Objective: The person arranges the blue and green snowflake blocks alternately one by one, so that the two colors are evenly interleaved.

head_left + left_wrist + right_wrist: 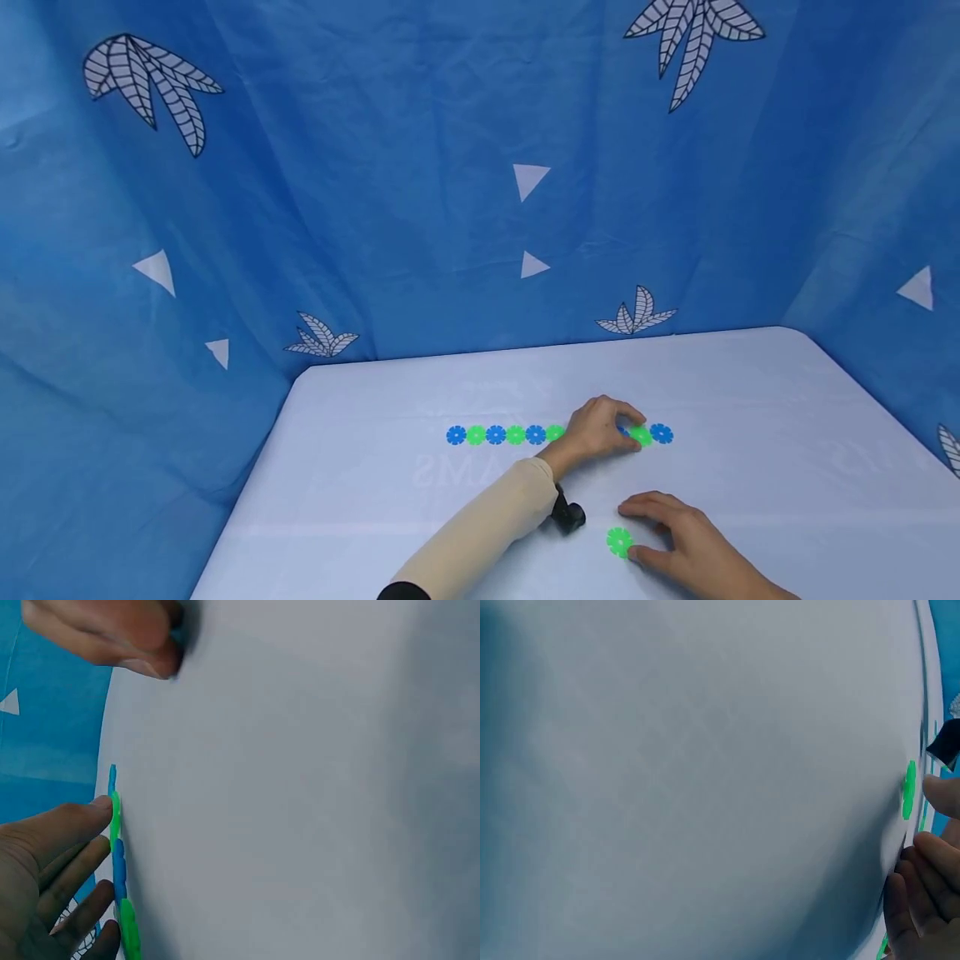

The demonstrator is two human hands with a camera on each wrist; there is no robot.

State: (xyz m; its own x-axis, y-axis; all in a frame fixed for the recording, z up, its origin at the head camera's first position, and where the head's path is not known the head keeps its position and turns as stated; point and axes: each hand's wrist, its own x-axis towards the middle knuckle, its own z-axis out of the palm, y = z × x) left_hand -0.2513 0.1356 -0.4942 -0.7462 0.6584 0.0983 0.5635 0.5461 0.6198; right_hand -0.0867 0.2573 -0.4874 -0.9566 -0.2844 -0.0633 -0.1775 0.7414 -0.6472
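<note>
A straight row of flat, flower-shaped plastic discs, blue and green by turns, lies on the white table. Over the right part of the row, my left hand (598,427) hides some discs, its thumb and index finger spread about a green disc (641,436). In the left wrist view the fingertips (100,802) are right at the discs' edges. The last blue disc (662,433) lies just beyond. Nearer to me, my right hand (678,533) rests low with thumb and fingers apart, the thumb tip at the edge of a single green disc (620,542).
A blue curtain (450,167) with leaf and triangle prints hangs behind and beside the white table (337,517). A black wrist device (567,511) sticks out under my left forearm. The row's left end starts with a blue disc (457,435).
</note>
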